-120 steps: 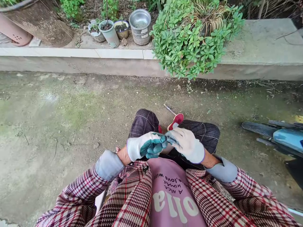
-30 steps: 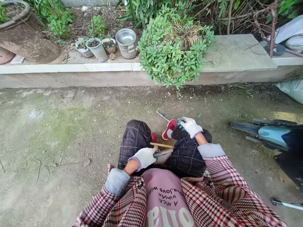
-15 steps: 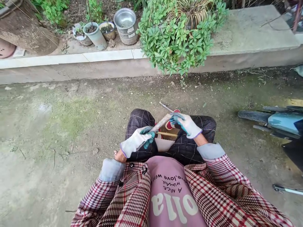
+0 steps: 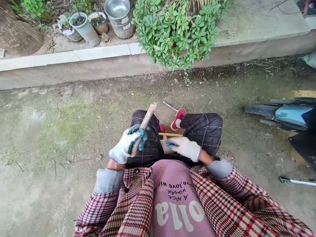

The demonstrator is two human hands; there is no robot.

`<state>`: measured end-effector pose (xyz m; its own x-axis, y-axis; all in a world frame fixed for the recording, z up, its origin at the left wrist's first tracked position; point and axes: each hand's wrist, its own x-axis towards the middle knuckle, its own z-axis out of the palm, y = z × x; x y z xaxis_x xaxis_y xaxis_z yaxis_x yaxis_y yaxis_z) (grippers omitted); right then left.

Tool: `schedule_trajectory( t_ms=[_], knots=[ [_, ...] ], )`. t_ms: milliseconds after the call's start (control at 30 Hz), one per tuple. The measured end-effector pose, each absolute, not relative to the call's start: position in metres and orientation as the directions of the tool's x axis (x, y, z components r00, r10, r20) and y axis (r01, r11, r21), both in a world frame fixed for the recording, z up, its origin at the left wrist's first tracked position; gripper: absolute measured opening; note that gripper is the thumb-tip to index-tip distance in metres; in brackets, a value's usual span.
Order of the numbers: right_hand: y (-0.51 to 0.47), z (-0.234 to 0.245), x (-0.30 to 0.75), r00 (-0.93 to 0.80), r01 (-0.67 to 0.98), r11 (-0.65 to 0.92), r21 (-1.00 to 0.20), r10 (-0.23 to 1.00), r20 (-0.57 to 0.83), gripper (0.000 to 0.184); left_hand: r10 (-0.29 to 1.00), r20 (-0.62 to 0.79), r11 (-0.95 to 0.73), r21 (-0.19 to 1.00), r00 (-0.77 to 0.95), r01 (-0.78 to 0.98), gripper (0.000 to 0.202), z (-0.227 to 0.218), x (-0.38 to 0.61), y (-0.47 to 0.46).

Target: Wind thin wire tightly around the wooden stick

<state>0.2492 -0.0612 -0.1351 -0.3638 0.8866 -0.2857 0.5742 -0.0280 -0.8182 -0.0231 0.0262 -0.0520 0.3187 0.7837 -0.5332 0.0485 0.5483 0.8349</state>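
Note:
My left hand point(image 4: 129, 144), in a white glove with a green palm, is wrapped round a pale, rough, thick stick point(image 4: 148, 116). The stick slants up and to the right over my left knee, and its lower end shows below the glove. My right hand point(image 4: 184, 147), gloved alike, hovers over my lap apart from the stick. Its fingers point left and are smeared by motion. Just beyond it a thin yellow rod point(image 4: 170, 134) lies across between my legs.
A thin greyish stick-like thing point(image 4: 170, 106) lies on the ground beside my red shoe point(image 4: 179, 116). Ahead runs a low ledge point(image 4: 103, 52) with flowerpots point(image 4: 85, 29), a metal pot point(image 4: 120, 24) and a leafy bush point(image 4: 175, 36). To the right is a light-blue wheeled vehicle point(image 4: 291, 113).
My left hand has tilted the stick more upright and moved it left. My right hand has left the stick's far end and come back toward my lap. The view has shifted slightly.

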Motion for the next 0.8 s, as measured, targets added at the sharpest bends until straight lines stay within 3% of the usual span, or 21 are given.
schedule_trajectory(
  t_ms=[100, 267, 367, 433, 533, 700, 800],
  knots=[
    [-0.050, -0.124, 0.301, -0.064, 0.539, -0.225, -0.812, 0.950, -0.306, 0.027, 0.820, -0.500, 0.530, 0.847, 0.279, -0.043, 0.046, -0.053, -0.028, 0.033],
    [-0.011, -0.109, 0.336, 0.129, 0.385, -0.271, -0.882, 0.962, -0.240, 0.030, 0.861, -0.428, 0.461, 0.885, 0.276, -0.068, 0.044, -0.047, -0.033, 0.049],
    [0.030, -0.105, 0.306, 0.083, 0.320, -0.151, -0.935, 0.988, -0.131, 0.035, 0.843, -0.414, 0.444, 0.896, 0.343, -0.011, 0.044, -0.039, -0.023, 0.055],
    [0.058, -0.098, 0.272, -0.003, 0.251, 0.039, -0.967, 0.999, 0.040, 0.044, 0.824, -0.421, 0.445, 0.895, 0.380, 0.028, 0.044, -0.034, -0.013, 0.057],
    [0.083, -0.086, 0.222, -0.116, 0.301, 0.235, -0.924, 0.971, 0.210, 0.043, 0.823, -0.416, 0.435, 0.900, 0.387, 0.042, 0.042, -0.028, -0.006, 0.055],
    [0.056, -0.090, 0.189, -0.190, 0.467, 0.279, -0.839, 0.958, 0.213, 0.024, 0.851, -0.439, 0.442, 0.895, 0.289, 0.057, 0.046, -0.027, -0.017, 0.044],
    [0.025, -0.108, 0.190, -0.141, 0.442, 0.216, -0.871, 0.975, 0.171, 0.020, 0.816, -0.498, 0.475, 0.867, 0.293, 0.150, 0.046, -0.038, -0.017, 0.032]
  ],
)
